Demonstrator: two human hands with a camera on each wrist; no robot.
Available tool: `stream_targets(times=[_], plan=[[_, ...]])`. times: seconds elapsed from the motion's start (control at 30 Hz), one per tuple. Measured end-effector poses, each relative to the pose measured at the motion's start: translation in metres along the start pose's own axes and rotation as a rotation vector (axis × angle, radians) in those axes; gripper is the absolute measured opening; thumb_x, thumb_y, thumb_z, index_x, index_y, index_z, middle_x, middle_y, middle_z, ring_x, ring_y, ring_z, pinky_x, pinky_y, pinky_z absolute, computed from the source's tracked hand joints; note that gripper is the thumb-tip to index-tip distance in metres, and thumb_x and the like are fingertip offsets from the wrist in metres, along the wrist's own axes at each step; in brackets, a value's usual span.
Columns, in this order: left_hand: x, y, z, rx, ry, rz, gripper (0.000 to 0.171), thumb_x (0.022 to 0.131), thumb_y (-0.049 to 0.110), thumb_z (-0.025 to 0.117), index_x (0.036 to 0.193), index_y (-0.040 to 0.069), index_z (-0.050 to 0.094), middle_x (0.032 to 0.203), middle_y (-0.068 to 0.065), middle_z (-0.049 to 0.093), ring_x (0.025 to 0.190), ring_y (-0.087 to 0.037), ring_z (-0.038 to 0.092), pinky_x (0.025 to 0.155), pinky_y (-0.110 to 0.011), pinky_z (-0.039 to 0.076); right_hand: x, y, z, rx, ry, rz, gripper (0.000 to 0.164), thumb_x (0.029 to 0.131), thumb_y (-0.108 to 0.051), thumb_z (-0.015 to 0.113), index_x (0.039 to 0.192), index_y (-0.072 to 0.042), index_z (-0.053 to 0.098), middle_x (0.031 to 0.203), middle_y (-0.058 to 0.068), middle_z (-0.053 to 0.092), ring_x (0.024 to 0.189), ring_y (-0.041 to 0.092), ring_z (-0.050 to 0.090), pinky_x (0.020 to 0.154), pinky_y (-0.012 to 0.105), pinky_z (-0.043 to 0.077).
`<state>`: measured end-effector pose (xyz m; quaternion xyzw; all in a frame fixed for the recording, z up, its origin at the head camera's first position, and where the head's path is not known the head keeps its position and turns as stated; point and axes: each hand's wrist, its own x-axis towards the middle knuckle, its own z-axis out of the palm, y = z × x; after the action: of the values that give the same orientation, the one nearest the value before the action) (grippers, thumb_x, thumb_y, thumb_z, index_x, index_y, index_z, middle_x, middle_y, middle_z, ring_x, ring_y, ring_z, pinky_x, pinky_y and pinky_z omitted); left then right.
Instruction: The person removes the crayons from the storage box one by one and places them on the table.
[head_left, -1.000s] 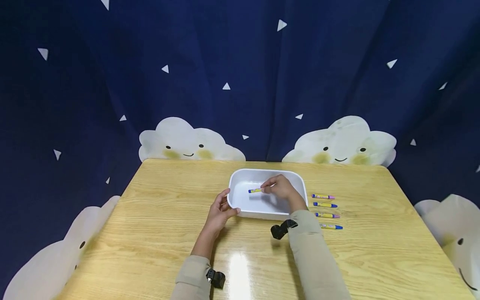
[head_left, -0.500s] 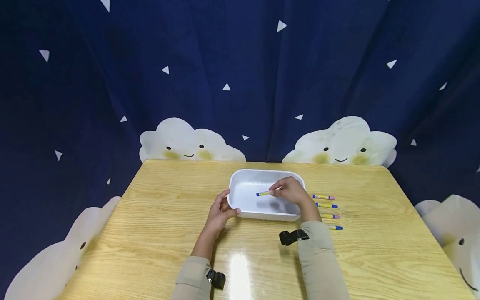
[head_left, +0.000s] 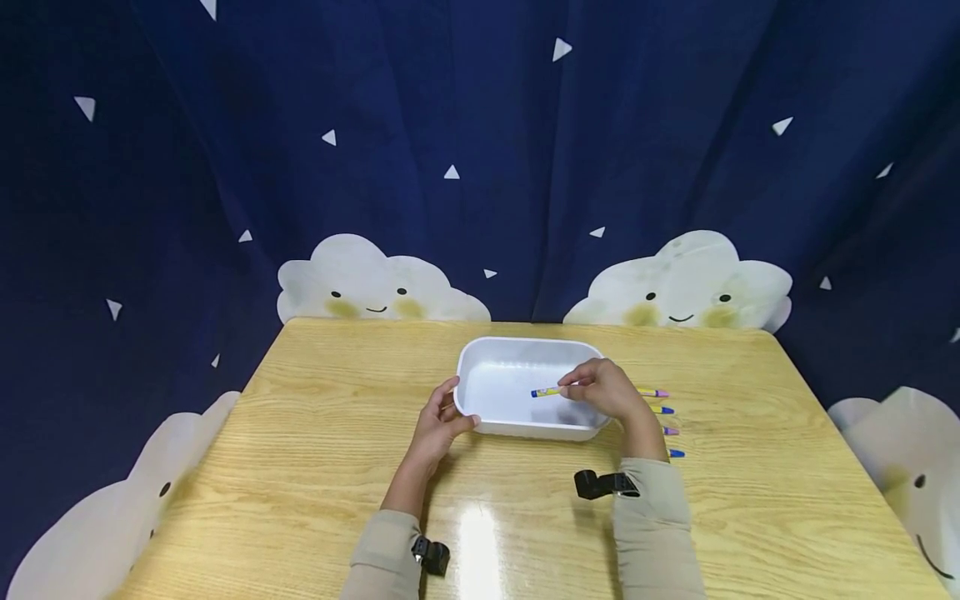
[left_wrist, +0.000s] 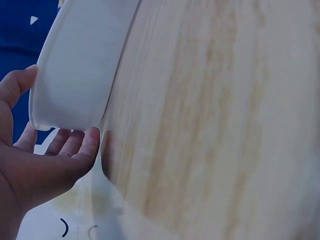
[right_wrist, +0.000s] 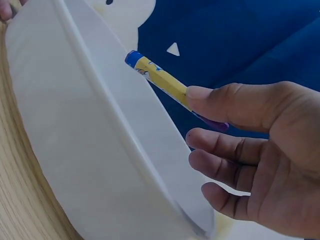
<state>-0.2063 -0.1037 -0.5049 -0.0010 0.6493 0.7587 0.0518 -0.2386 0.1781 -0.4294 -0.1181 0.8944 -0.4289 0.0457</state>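
Note:
Between its thumb and fingertips my right hand (head_left: 606,390) pinches a crayon (head_left: 545,392) over the right part of a white plastic tray (head_left: 491,404). In the right wrist view the crayon (right_wrist: 162,80) shows a yellow wrapper, a blue end band and a purple tip, held above the tray's rim (right_wrist: 107,102); the other fingers are loosely bent. My left hand (head_left: 435,429) grips the tray's left end, its fingers and thumb spread along the rim and wall. From the left wrist, the hand (left_wrist: 45,162) is seen around the tray's end wall (left_wrist: 82,70).
Several more yellow-wrapped crayons (head_left: 677,453) lie in a column on the wooden table (head_left: 337,400) right of the tray, partly hidden by my right hand and wrist. A dark blue curtain (head_left: 420,100) with white clouds hangs behind the table's far edge.
My right hand has moved right and slightly nearer with the pinched crayon, now covering more of the crayons on the table. The left hand and tray have stayed in place.

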Motion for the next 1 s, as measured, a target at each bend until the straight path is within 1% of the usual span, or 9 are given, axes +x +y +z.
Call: stream_targets(times=[0.13, 0.27, 0.53, 0.7, 0.77, 0.87, 1.0], plan=[[0.000, 0.002, 0.001, -0.003, 0.004, -0.001, 0.074, 0.076, -0.005, 0.070, 0.140, 0.012, 0.038, 0.126, -0.018, 0.046, 0.115, -0.028, 0.050, 0.084, -0.032, 0.050, -0.008, 0.002, -0.006, -0.009, 0.021, -0.009, 0.011, 0.078, -0.009, 0.072, 0.087, -0.004, 0.073, 0.085, 0.005, 0.062, 0.080, 0.019, 0.051, 0.068, 0.031, 0.042], [-0.001, 0.002, 0.001, -0.006, 0.009, 0.008, 0.075, 0.075, -0.006, 0.070, 0.140, 0.011, 0.038, 0.125, -0.018, 0.047, 0.114, -0.028, 0.051, 0.084, -0.032, 0.051, -0.016, 0.004, -0.011, -0.015, 0.029, -0.014, 0.011, 0.079, -0.011, 0.072, 0.088, -0.005, 0.073, 0.088, 0.006, 0.061, 0.082, 0.020, 0.051, 0.067, 0.032, 0.043], [-0.002, 0.003, 0.002, 0.002, 0.005, 0.017, 0.074, 0.075, -0.005, 0.070, 0.140, 0.009, 0.038, 0.125, -0.019, 0.046, 0.114, -0.029, 0.051, 0.084, -0.032, 0.051, -0.032, 0.010, -0.023, 0.052, 0.054, -0.008, 0.012, 0.079, -0.008, 0.072, 0.089, -0.001, 0.072, 0.089, 0.009, 0.061, 0.081, 0.021, 0.050, 0.061, 0.030, 0.045], [-0.001, 0.003, 0.001, 0.004, 0.006, 0.002, 0.074, 0.076, -0.004, 0.070, 0.141, 0.010, 0.038, 0.126, -0.019, 0.045, 0.115, -0.029, 0.050, 0.084, -0.031, 0.050, -0.040, 0.017, -0.029, 0.064, 0.058, 0.005, 0.012, 0.081, -0.008, 0.071, 0.091, -0.002, 0.072, 0.094, 0.011, 0.062, 0.087, 0.023, 0.052, 0.065, 0.032, 0.047], [-0.001, 0.003, 0.001, 0.012, -0.004, 0.002, 0.074, 0.077, -0.004, 0.070, 0.141, 0.010, 0.036, 0.127, -0.019, 0.043, 0.116, -0.030, 0.049, 0.085, -0.031, 0.050, -0.044, 0.021, -0.031, 0.073, 0.064, 0.013, 0.012, 0.081, -0.008, 0.070, 0.092, -0.002, 0.072, 0.097, 0.012, 0.062, 0.088, 0.024, 0.053, 0.067, 0.033, 0.048], [-0.002, 0.003, 0.001, 0.019, -0.010, 0.000, 0.075, 0.077, -0.004, 0.069, 0.142, 0.011, 0.035, 0.128, -0.018, 0.043, 0.117, -0.030, 0.048, 0.086, -0.031, 0.049, -0.050, 0.029, -0.034, 0.105, 0.073, 0.031, 0.013, 0.081, -0.009, 0.070, 0.092, -0.002, 0.072, 0.101, 0.014, 0.062, 0.089, 0.024, 0.054, 0.069, 0.034, 0.050], [-0.001, 0.002, 0.001, 0.026, 0.001, 0.009, 0.075, 0.076, -0.005, 0.070, 0.142, 0.011, 0.036, 0.127, -0.017, 0.044, 0.115, -0.029, 0.050, 0.085, -0.031, 0.050, -0.059, 0.040, -0.038, 0.138, 0.087, 0.044, 0.018, 0.082, -0.013, 0.071, 0.094, -0.001, 0.072, 0.109, 0.016, 0.061, 0.097, 0.022, 0.054, 0.074, 0.030, 0.049]])
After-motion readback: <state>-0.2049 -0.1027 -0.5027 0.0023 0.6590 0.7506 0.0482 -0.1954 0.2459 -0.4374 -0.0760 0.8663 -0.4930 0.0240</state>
